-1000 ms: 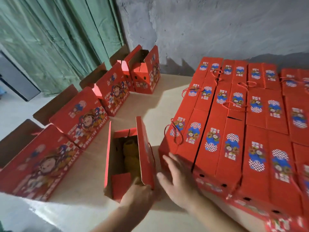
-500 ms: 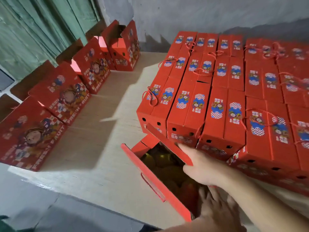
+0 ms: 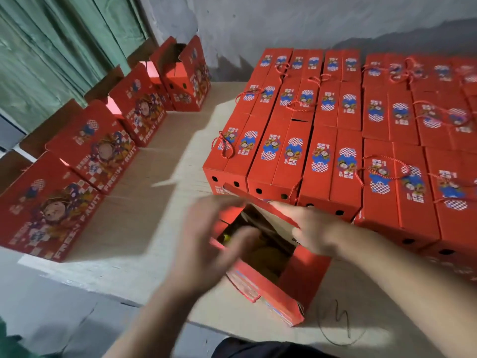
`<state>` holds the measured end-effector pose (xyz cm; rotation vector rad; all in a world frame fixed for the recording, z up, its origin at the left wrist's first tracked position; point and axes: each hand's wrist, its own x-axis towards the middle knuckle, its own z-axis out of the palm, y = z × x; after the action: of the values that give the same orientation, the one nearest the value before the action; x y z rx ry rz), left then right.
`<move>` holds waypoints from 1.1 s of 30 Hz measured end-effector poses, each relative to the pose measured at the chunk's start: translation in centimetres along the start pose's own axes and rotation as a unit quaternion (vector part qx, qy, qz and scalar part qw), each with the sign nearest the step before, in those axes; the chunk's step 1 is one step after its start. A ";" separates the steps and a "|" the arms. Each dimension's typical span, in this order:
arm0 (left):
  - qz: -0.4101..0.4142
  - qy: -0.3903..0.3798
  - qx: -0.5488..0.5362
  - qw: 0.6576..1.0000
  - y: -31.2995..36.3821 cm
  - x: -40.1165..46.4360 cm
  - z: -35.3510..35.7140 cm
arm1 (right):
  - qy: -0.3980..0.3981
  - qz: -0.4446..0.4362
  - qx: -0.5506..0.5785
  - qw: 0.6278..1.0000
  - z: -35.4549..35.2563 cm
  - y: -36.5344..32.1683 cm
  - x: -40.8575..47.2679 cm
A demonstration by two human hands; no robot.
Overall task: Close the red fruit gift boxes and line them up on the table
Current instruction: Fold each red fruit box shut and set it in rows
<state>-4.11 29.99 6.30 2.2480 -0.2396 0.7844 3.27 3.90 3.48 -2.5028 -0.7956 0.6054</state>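
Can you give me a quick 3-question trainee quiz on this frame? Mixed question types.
1. True or false: the box under the hands is already closed.
2. Multiple choice: the right hand rests on which part of that box? A) the rope handle B) the far top flap C) the bottom
3. Short answer: where do the open boxes stand relative to the block of closed boxes?

Key
1. False; its top is open and yellow fruit shows inside.
2. B
3. In a row along the table's left edge, apart from the block.

The left hand is motion-blurred, so its grip is unclear.
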 end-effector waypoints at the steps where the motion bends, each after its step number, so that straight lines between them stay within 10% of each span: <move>1: -0.133 0.054 -0.012 0.990 -0.6 -3.6 -0.3 | 0.007 0.006 -0.001 1.000 0.1 -0.1 -0.1; 7: -0.353 -0.071 -0.123 0.925 -4.6 -9.9 1.0 | 0.020 -0.004 -0.046 0.999 1.4 -1.2 -1.1; 12: -0.371 -0.055 0.025 0.927 -2.4 -10.7 2.5 | 0.038 -0.043 0.011 0.998 -0.5 -0.5 -0.8; 21: -0.469 -0.052 -0.073 0.879 3.0 -13.6 6.1 | 0.030 -0.073 -0.088 0.993 -1.9 2.3 -2.9; 33: -0.201 -0.113 0.082 0.970 0.4 -14.8 6.0 | -0.045 -0.035 -0.136 0.989 3.9 4.1 -5.5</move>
<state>-13.32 24.67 -5.66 2.4311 0.1802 0.3434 -1.07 -1.47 -0.33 -2.6927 -1.0577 0.6258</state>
